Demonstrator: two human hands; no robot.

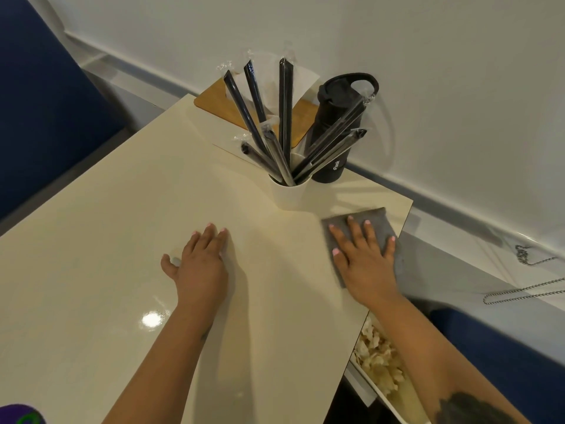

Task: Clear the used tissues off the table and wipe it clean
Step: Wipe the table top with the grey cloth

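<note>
My right hand lies flat with fingers spread on a grey cloth, pressing it onto the cream table close to the table's right edge. My left hand rests flat on the bare tabletop near the middle, fingers straight. Below the table's right edge stands a white bin holding crumpled tissues. No tissues show on the tabletop.
A white cup of wrapped black straws stands just beyond the hands. Behind it are a black flask and a wooden tray with napkins, near the wall. Blue seats flank the table on both sides.
</note>
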